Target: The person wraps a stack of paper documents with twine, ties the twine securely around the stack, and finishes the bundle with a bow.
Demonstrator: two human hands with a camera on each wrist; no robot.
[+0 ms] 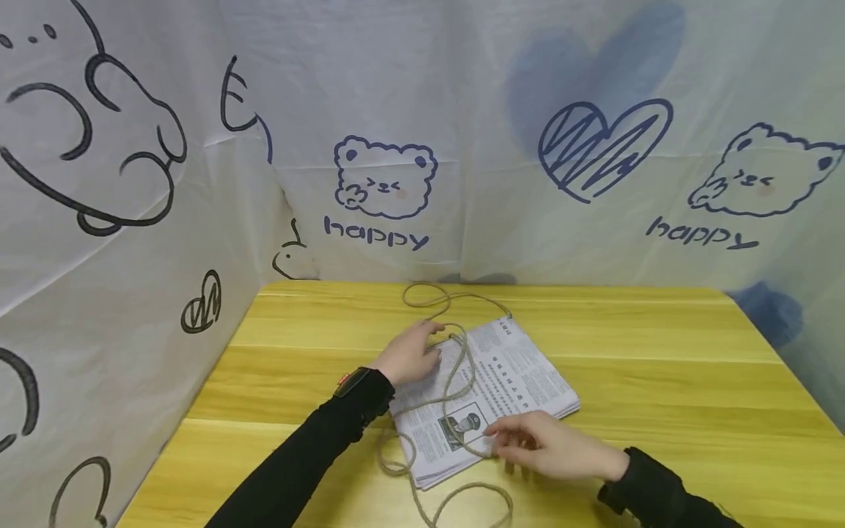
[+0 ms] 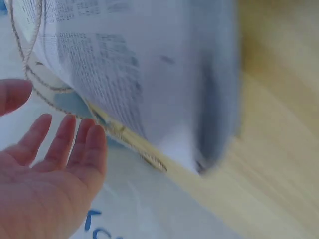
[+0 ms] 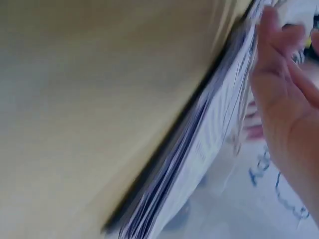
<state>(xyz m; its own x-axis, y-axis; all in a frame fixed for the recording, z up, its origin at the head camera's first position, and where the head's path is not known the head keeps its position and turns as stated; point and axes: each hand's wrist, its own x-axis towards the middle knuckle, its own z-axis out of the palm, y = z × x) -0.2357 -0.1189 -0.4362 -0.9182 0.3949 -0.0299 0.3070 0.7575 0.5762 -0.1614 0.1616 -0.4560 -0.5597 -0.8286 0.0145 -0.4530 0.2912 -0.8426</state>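
Note:
A stack of folded newspapers (image 1: 521, 367) lies at an angle on the wooden table, with a printed portrait near its front edge. Thin twine (image 1: 444, 400) crosses the top sheet in loose loops. My left hand (image 1: 409, 353) is over the stack's back left part, beside a loop of twine; in the left wrist view its fingers (image 2: 65, 137) are apart and gently bent, with nothing between them. At the front right edge is my right hand (image 1: 554, 444), fingers loosely bent near the twine. The right wrist view shows the layered paper edges (image 3: 184, 164) beside that hand.
More twine loops lie behind the stack (image 1: 425, 293) and in front of it (image 1: 475, 488). The yellow wood-grain table (image 1: 660, 367) is bordered at the back and left by white cloth (image 1: 488, 220) with drawn bears and hearts.

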